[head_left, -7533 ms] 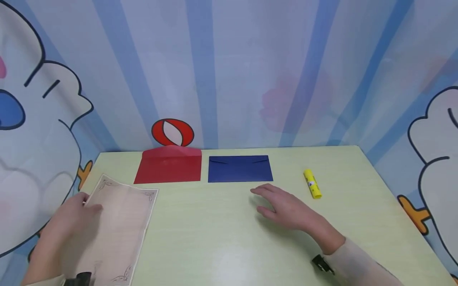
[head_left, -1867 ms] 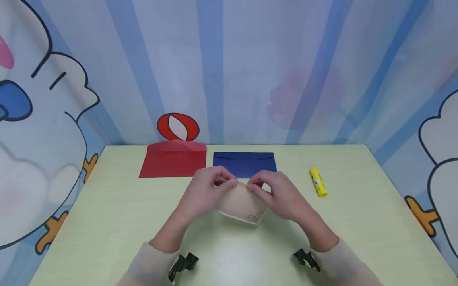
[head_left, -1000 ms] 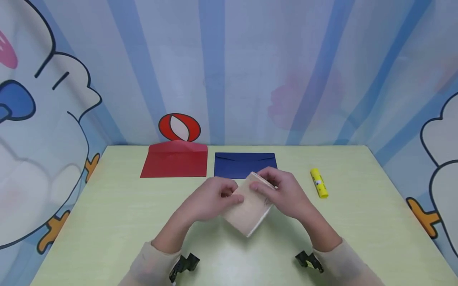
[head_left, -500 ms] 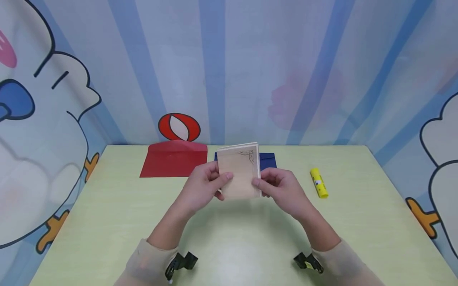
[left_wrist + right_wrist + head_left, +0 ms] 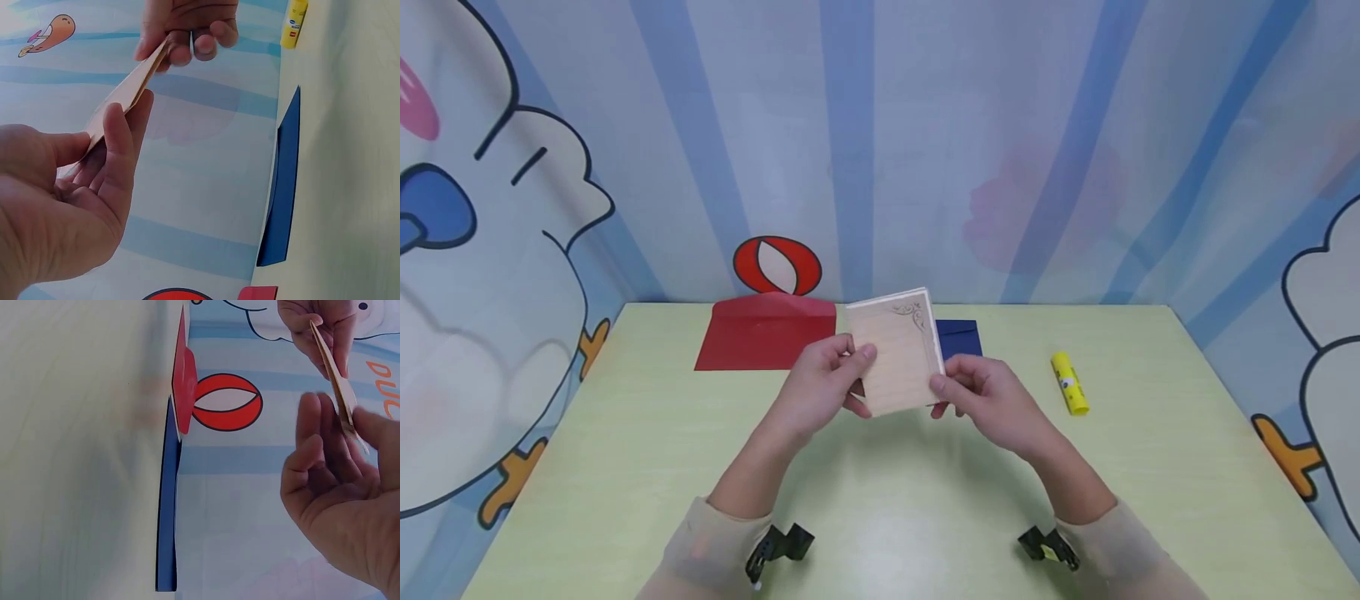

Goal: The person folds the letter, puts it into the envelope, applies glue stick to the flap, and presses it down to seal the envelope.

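A sheet of cream letter paper [image 5: 897, 354], folded into a small rectangle with a scroll ornament at its upper right corner, is held up above the table. My left hand [image 5: 820, 383] pinches its left edge, thumb on the front face. At the lower right edge my right hand [image 5: 992, 404] grips it between thumb and fingers. Both wrist views show the folded paper [image 5: 128, 90] nearly edge-on, its layers slightly apart. Behind it, the blue envelope [image 5: 961, 337] is partly covered. The red envelope [image 5: 760, 342] lies left of that, flap raised toward the back.
A yellow glue stick [image 5: 1069, 383] lies on the right of the pale table [image 5: 1150, 483]. A printed backdrop [image 5: 910, 150] with blue stripes and cartoon figures rises along the back and sides. Each wrist carries a small black camera [image 5: 778, 550].
The letter paper, an unfolded sheet at the left earlier, is now folded small between both hands. Lately it has turned upright, risen and tilted slightly. Envelopes and glue stick stay put.
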Action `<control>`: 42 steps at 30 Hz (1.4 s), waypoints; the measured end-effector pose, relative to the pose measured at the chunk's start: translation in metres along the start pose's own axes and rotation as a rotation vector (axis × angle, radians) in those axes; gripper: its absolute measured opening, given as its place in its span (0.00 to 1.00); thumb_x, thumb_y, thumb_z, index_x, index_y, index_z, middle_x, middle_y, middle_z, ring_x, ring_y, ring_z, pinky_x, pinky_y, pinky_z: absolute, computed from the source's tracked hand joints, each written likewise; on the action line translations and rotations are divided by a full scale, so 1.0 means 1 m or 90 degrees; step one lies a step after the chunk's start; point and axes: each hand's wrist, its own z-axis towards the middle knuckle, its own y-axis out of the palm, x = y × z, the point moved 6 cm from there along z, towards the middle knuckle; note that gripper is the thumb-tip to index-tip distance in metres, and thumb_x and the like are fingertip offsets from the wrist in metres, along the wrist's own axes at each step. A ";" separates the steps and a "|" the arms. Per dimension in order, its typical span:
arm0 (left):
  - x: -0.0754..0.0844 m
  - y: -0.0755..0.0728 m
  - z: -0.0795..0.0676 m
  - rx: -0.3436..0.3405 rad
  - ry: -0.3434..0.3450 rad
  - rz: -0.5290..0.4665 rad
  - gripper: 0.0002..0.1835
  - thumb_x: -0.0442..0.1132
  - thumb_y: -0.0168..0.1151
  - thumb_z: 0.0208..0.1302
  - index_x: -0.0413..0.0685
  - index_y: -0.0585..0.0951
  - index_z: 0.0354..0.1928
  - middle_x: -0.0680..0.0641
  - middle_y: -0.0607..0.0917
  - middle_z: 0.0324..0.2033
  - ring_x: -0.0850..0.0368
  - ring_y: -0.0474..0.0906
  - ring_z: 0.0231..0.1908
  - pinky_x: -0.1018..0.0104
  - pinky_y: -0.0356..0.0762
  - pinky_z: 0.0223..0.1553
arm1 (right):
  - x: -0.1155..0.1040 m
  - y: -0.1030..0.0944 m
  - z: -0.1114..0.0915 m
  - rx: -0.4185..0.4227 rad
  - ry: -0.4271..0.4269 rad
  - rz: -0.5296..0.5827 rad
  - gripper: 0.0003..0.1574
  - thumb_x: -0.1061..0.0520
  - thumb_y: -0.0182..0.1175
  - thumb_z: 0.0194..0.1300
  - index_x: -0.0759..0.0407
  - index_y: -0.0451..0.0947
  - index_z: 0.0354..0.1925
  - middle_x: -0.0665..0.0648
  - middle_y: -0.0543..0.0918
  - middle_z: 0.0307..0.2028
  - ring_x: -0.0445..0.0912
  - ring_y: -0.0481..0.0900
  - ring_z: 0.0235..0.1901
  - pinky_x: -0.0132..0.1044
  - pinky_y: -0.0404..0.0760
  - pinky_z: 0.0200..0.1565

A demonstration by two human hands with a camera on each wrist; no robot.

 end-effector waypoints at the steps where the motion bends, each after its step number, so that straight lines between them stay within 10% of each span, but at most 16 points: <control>1: -0.001 0.002 0.001 -0.013 -0.002 0.002 0.16 0.44 0.63 0.79 0.44 0.81 0.60 0.41 0.88 0.44 0.45 0.90 0.37 0.57 0.89 0.36 | 0.000 -0.003 0.000 0.020 -0.001 0.003 0.11 0.53 0.62 0.80 0.59 0.83 0.48 0.57 0.89 0.34 0.54 0.85 0.34 0.36 0.78 0.36; 7: -0.009 0.014 0.005 -0.095 -0.004 0.064 0.16 0.45 0.63 0.79 0.43 0.81 0.58 0.44 0.89 0.43 0.47 0.91 0.37 0.56 0.89 0.37 | 0.002 -0.015 0.000 0.116 -0.003 0.012 0.13 0.54 0.60 0.81 0.63 0.81 0.52 0.58 0.89 0.35 0.52 0.79 0.31 0.35 0.79 0.32; 11: -0.015 0.001 0.010 -0.055 -0.001 0.224 0.12 0.46 0.66 0.77 0.47 0.85 0.54 0.48 0.89 0.42 0.47 0.90 0.40 0.57 0.88 0.38 | 0.004 -0.020 0.000 0.149 0.011 0.019 0.13 0.52 0.60 0.82 0.62 0.81 0.52 0.58 0.88 0.35 0.51 0.78 0.31 0.34 0.78 0.32; 17: -0.035 -0.059 0.031 0.102 -0.035 0.509 0.22 0.48 0.69 0.73 0.45 0.82 0.63 0.43 0.86 0.53 0.46 0.83 0.50 0.53 0.87 0.45 | 0.007 -0.024 -0.001 0.174 0.037 0.038 0.13 0.52 0.60 0.81 0.60 0.80 0.54 0.59 0.88 0.37 0.53 0.79 0.32 0.34 0.80 0.33; 24: -0.064 -0.133 0.045 0.186 -0.117 0.725 0.38 0.51 0.74 0.66 0.30 0.72 0.66 0.29 0.76 0.56 0.30 0.77 0.55 0.36 0.83 0.52 | 0.006 -0.025 0.001 0.168 0.023 0.061 0.14 0.53 0.60 0.81 0.60 0.78 0.56 0.60 0.89 0.38 0.53 0.79 0.33 0.36 0.81 0.33; 34: -0.091 -0.170 0.065 0.142 -0.185 0.793 0.49 0.62 0.73 0.61 0.26 0.68 0.65 0.26 0.72 0.56 0.26 0.70 0.58 0.29 0.74 0.56 | 0.007 -0.026 0.000 0.167 0.032 0.059 0.14 0.52 0.60 0.81 0.59 0.78 0.57 0.59 0.89 0.39 0.54 0.80 0.35 0.37 0.82 0.35; 42: -0.082 -0.167 0.053 0.056 -0.191 0.762 0.51 0.54 0.83 0.50 0.27 0.68 0.66 0.27 0.73 0.57 0.26 0.70 0.59 0.34 0.80 0.52 | 0.008 -0.027 0.000 0.166 0.021 0.061 0.14 0.53 0.60 0.81 0.59 0.78 0.57 0.59 0.89 0.39 0.54 0.80 0.35 0.35 0.82 0.34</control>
